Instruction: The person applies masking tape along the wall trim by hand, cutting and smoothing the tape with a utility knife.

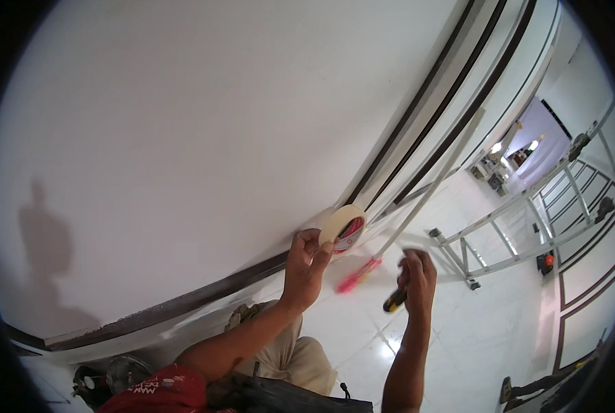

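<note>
My left hand (306, 268) pinches a roll of masking tape (330, 225) by its lower edge. The roll is cream, with a red and white printed core facing right. It is in front of the dark skirting at the corner of the white wall (194, 134). Apart from the tape, to the right, my right hand (419, 279) is curled around a small tool with a black and yellow handle (394, 301). Its type cannot be made out, as the fingers cover the rest and are blurred.
A pink-bristled broom (358, 276) leans against the dark-trimmed wall beyond my hands. An aluminium ladder (503, 238) stands to the right on the glossy tiled floor (462, 330). Another person's leg (532, 386) shows at lower right. A dark bucket-like container (127, 372) is at lower left.
</note>
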The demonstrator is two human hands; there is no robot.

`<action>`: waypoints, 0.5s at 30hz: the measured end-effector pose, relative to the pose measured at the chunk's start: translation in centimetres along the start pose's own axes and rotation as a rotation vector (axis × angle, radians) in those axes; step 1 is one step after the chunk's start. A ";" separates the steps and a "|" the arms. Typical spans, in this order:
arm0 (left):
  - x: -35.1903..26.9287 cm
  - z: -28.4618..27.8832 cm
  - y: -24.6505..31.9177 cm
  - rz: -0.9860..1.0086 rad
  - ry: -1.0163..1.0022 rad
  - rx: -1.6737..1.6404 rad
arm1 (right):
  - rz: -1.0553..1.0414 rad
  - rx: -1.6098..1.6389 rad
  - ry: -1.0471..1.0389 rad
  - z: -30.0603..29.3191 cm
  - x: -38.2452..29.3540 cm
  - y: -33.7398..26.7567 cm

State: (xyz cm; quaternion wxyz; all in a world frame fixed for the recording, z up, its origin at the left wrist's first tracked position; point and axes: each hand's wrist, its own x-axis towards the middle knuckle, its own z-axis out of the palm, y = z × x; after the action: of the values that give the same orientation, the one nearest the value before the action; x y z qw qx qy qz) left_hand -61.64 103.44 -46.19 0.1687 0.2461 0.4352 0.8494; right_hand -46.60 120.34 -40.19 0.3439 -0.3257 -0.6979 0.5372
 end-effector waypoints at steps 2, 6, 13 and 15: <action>-0.1 0.0 0.3 0.021 -0.015 0.014 | -0.261 -0.192 -0.102 3.0 0.6 -6.1; 1.4 -0.2 1.2 0.086 -0.048 0.131 | -0.382 -0.292 -0.169 7.3 3.0 -14.1; 3.3 -1.7 3.5 0.095 -0.165 0.429 | -0.504 -0.649 -0.087 9.1 6.2 -15.8; 3.4 -1.4 3.4 0.107 -0.151 0.380 | -0.501 -0.696 -0.067 8.9 6.4 -15.8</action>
State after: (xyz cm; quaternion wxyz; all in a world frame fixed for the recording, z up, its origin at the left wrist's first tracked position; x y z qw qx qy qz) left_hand -65.47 102.26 -43.16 0.1060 0.3595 0.5599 0.7389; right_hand -58.86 117.64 -25.66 0.3106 -0.2249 -0.9058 0.1801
